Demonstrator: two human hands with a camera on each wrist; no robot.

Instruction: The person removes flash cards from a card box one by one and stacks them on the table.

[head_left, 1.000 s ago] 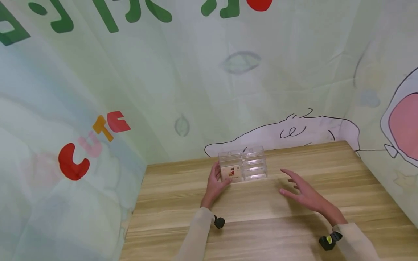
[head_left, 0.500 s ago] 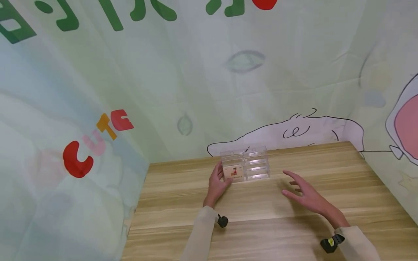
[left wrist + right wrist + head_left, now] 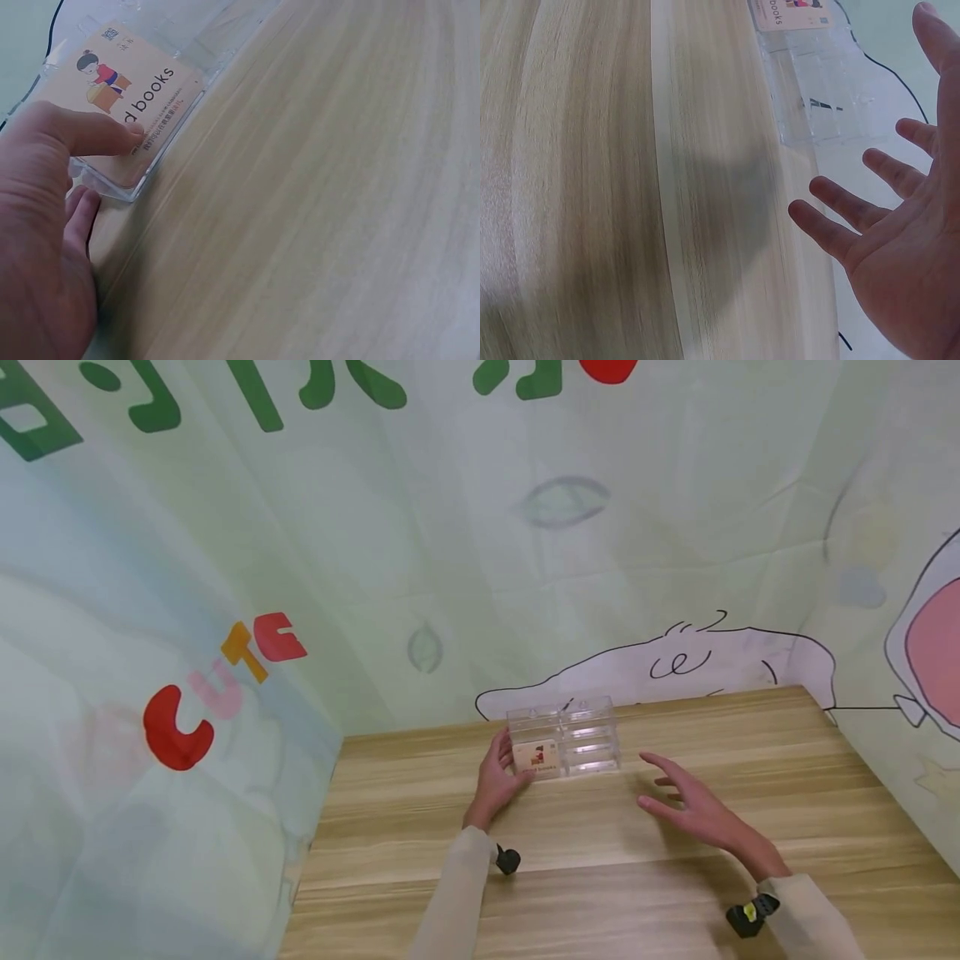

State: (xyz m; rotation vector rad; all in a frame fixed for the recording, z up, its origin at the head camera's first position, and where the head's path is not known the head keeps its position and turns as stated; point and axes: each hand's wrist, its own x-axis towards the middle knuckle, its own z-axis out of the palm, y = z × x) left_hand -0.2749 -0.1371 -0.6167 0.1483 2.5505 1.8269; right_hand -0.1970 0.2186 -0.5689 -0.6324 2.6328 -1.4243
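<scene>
A clear plastic card holder [image 3: 591, 745] with two columns of stepped slots stands at the back of the table. In its left column sits a pale business card [image 3: 536, 758] bearing a small cartoon figure and the printed word "books" [image 3: 156, 88]. My left hand [image 3: 495, 787] grips the holder's left end, its thumb [image 3: 105, 133] across the card's lower front and the other fingers round the side, partly hidden. To the right of the holder, my right hand [image 3: 693, 802] hovers apart from it, fingers spread and holding nothing. The slots of the right column show no card.
The wood-grain table [image 3: 600, 893] ends at a printed cloth backdrop [image 3: 450, 568] just behind the holder. Another cloth panel [image 3: 97, 827] hangs along the left side. Dark wrist cameras sit at both cuffs.
The view shifts slightly, then settles. My right hand has drawn a little to the left in the last half second. The left hand stays at the holder.
</scene>
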